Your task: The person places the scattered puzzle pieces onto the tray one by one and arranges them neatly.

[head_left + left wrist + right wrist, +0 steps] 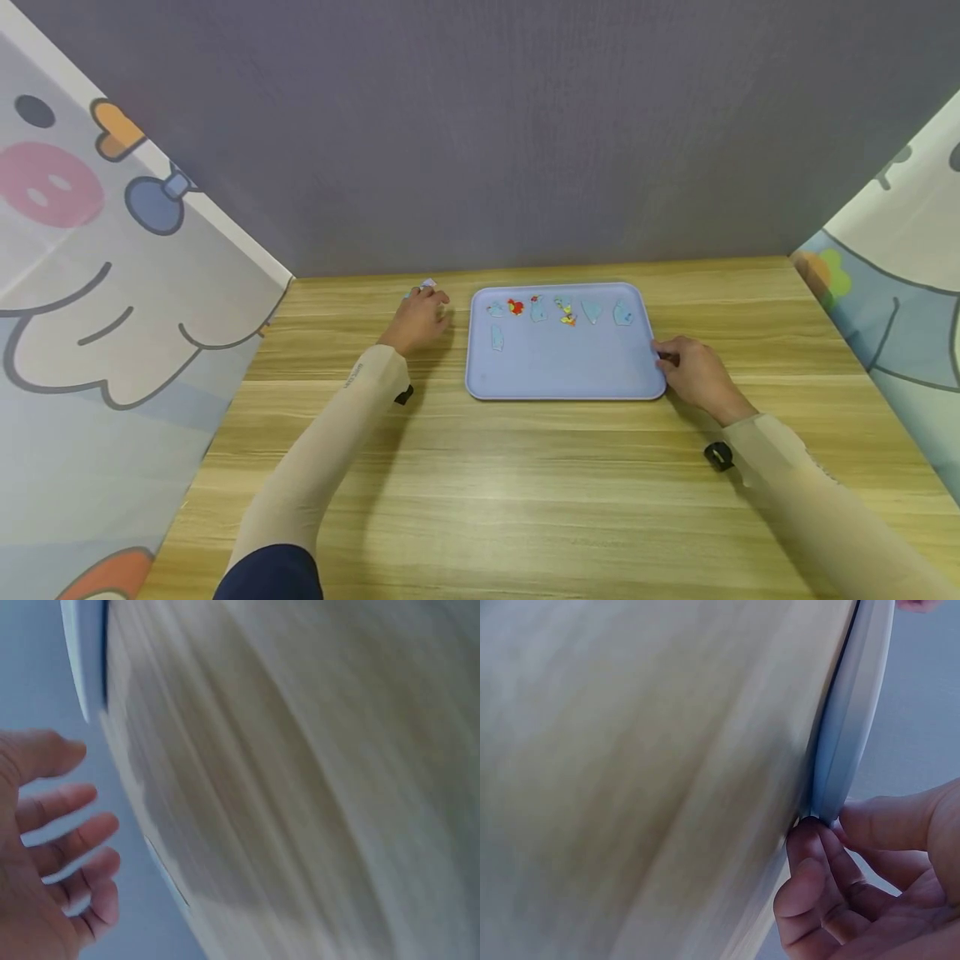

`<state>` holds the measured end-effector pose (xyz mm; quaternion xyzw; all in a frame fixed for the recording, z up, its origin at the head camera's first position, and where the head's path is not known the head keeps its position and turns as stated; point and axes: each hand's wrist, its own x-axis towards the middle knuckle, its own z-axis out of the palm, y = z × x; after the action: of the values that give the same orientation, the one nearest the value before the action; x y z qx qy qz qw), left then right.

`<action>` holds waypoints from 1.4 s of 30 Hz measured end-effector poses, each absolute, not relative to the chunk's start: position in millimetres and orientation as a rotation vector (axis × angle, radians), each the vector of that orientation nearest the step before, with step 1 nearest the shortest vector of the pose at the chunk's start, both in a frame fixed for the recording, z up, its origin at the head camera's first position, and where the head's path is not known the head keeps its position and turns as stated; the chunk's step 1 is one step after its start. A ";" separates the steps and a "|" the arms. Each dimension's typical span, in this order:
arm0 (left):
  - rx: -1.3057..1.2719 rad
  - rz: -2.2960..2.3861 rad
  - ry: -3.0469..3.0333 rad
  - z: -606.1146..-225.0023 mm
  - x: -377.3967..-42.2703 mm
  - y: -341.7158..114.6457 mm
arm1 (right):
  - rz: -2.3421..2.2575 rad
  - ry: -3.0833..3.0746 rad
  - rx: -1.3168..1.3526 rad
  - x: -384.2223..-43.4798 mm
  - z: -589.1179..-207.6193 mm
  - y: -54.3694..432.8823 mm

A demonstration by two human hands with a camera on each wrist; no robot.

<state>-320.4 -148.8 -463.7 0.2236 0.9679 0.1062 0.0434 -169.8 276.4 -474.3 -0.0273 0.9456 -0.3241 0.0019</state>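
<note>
A light blue tray (562,375) lies on the wooden table (480,467), and its rim also shows in the right wrist view (851,727). Several small puzzle pieces (538,308), blue with some red and yellow, sit along its far side. My right hand (663,357) pinches the tray's right rim between thumb and fingers (810,847). To the left of the tray, my left hand (431,310) hovers over the table with its fingers (75,796) spread and holding nothing. One small blue piece (427,285) lies on the table at its fingertips.
A grey wall (480,125) closes the back of the table. Cartoon-printed panels stand at the left (90,292) and right (900,275). Bare wood stretches in front of the tray toward me.
</note>
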 end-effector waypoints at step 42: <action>0.373 0.224 2.864 -462.0 -323.0 -186.6 | -0.998 2.956 -0.054 -168.8 -472.6 276.0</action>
<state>-323.0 -186.6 -462.0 0.1277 0.9813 0.0767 0.1219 -168.8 276.0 -472.6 -0.0174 0.9472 -0.3199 0.0107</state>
